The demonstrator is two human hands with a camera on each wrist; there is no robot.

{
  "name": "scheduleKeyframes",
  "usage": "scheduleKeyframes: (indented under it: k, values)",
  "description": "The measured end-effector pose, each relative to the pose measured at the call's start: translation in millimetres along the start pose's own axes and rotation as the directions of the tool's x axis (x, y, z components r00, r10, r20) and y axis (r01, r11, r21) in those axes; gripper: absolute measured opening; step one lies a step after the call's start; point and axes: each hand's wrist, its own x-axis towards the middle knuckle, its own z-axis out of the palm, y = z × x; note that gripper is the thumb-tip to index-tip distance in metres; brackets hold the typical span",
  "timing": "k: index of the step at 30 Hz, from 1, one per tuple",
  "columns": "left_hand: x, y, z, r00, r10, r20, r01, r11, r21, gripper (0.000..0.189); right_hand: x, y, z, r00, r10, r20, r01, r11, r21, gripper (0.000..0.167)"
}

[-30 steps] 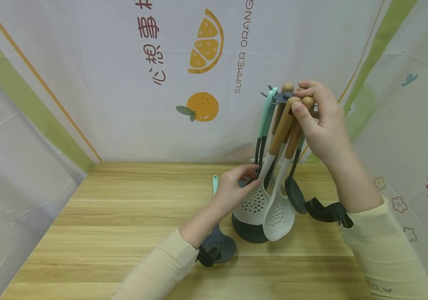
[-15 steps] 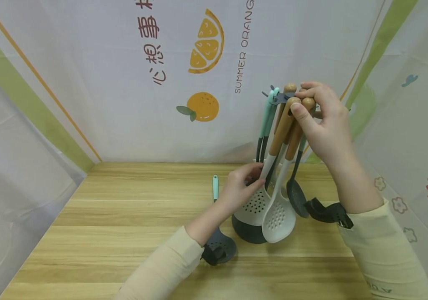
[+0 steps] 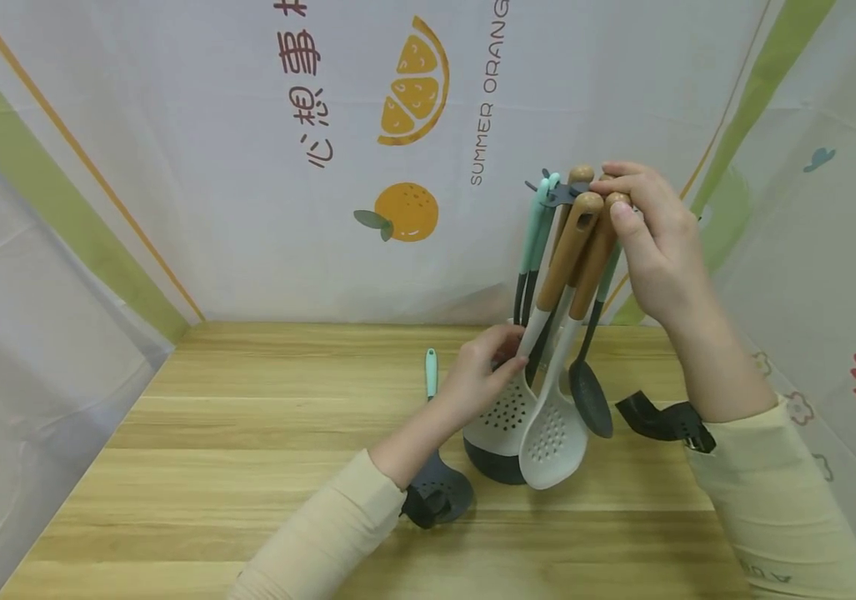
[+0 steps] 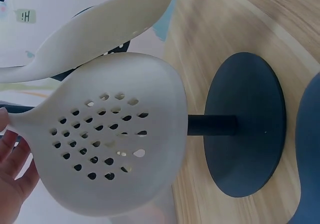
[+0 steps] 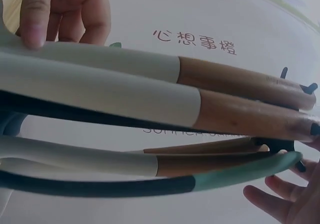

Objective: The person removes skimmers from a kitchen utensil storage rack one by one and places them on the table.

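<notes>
A utensil rack stands on the table, its dark hooked top point(image 3: 564, 194) showing in the head view and its round dark base point(image 4: 250, 94) in the left wrist view. From it hang a round white skimmer point(image 4: 165, 184) and a white slotted spoon point(image 3: 553, 433), both wooden-handled. My left hand point(image 3: 476, 375) pinches the skimmer's neck between thumb and fingers. Up at the hooks, my right hand point(image 3: 656, 237) pinches the slotted spoon's wooden handle near its knob, thumb in front and fingers behind. The skimmer's handle point(image 3: 570, 250) top stands just left of that thumb.
Mint-handled dark utensils point(image 3: 533, 233) hang on the rack's left side, and a dark spoon point(image 3: 591, 400) hangs on its right. A dark slotted skimmer point(image 3: 452, 492) with a mint handle lies on the wooden table point(image 3: 262, 467), left of the rack. A printed curtain point(image 3: 232, 208) rises behind.
My right thumb has shifted right, off the skimmer's handle and onto the slotted spoon's. My left hand has moved slightly right along with the skimmer's neck.
</notes>
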Motion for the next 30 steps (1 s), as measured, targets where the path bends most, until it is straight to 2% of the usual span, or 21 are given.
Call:
scheduleKeyframes:
  k: [7, 15, 17, 23, 30]
  values:
    - [-1.2, 1.0, -4.9, 1.0, 0.011, -0.002, -0.011, 1.0, -0.026, 0.027, 0.3, 7, -5, 0.998, 0.012, 0.064, -0.019, 0.993, 0.12, 0.033]
    - [-2.2, 2.9, -10.6, 0.999, 0.009, 0.033, -0.009, 1.0, -0.027, 0.027, 1.8, 17, -13, 0.992, -0.016, 0.125, -0.018, 0.964, 0.267, 0.039]
    - [-2.0, 3.2, -12.3, 0.999, 0.003, 0.048, -0.002, 0.999, -0.032, 0.028, 3.0, 22, -14, 0.991, -0.045, 0.124, 0.002, 0.945, 0.326, 0.038]
    - [-0.8, 2.2, -15.4, 0.995, -0.033, 0.089, 0.037, 0.998, -0.05, 0.029, 6.6, 32, -16, 0.985, -0.124, 0.122, 0.047, 0.863, 0.502, 0.032]
    - [0.9, 3.0, -19.5, 0.993, -0.037, 0.116, 0.042, 0.998, -0.04, 0.029, 8.3, 32, -16, 0.983, -0.137, 0.12, 0.05, 0.838, 0.543, 0.029]
